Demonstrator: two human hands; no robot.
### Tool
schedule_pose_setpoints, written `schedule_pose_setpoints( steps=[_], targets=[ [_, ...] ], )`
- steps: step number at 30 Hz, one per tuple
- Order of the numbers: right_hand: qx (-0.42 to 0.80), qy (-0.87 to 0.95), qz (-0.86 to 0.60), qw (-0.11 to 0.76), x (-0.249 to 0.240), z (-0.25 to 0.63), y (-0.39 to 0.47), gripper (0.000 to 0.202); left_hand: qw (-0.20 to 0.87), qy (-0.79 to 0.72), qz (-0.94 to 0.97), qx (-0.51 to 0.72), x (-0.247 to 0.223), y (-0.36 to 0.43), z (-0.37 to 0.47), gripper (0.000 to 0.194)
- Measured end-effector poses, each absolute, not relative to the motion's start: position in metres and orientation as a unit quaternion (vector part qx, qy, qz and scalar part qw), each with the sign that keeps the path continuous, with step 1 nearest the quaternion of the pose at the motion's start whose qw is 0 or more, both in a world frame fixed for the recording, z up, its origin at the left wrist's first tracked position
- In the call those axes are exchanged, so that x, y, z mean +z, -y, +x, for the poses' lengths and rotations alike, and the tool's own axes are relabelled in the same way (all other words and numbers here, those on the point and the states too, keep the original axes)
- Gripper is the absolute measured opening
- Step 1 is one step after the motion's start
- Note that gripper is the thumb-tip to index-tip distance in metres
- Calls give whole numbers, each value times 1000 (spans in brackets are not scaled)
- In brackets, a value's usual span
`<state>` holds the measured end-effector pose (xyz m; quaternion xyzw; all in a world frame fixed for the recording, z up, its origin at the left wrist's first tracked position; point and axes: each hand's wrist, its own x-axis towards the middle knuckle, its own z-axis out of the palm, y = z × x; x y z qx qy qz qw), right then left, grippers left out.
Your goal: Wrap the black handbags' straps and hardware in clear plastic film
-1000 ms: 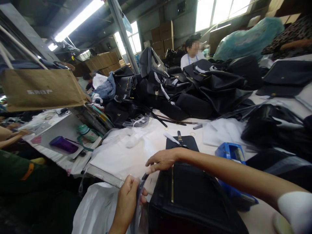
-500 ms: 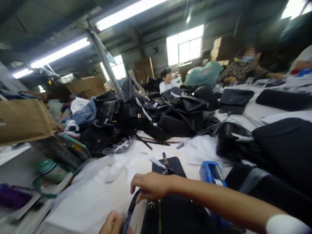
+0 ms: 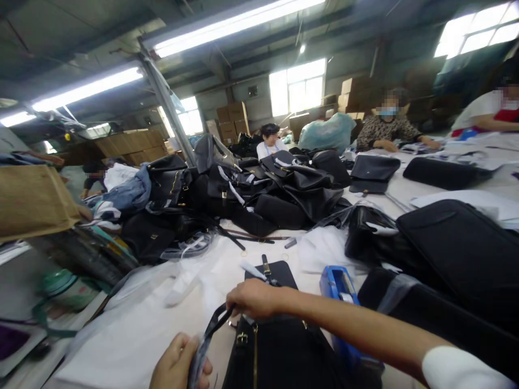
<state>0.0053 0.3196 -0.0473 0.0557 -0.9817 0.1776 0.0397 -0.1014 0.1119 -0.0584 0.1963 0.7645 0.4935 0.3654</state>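
"What is the left hand [image 3: 176, 359] doing?"

"Its thumb and fingers are closed on the lower part of a black strap [image 3: 206, 337], over a clear plastic sleeve [image 3: 197, 367]."

"And the right hand [image 3: 255, 299]?"

"Pinching the same strap higher up, where it bends over. The strap arches between the two hands, just left of a black bag [image 3: 284, 351]."

"How does that bag lie?"

"On the table [image 3: 221, 354], under the right forearm, with a gold zip [image 3: 255, 354] down its front and a gold buckle [image 3: 242, 339] beside the zip."

"Anything near it?"

"A blue tape dispenser [image 3: 326, 283] to its right, partly behind the forearm, and white sheets [image 3: 121, 335] to the left."

"Farther off?"

"A heap of black bags [image 3: 275, 208], and beyond it a co-worker in a patterned top [image 3: 377, 132]."
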Motion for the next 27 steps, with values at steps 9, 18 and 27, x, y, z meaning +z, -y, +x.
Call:
schedule_pose_setpoints(
  steps=[9,18,27],
  targets=[
    [169,972,126,101,-49,20,-295,19,386,-763,176,488,-56,-109,-104,36],
    [105,982,113,109,-49,21,-308,16,455,-741,180,459,-52,-117,-97,32],
    [162,977,77,116,-57,28,-310,27,456,-743,212,442,-45,-144,-94,34]
  ],
)
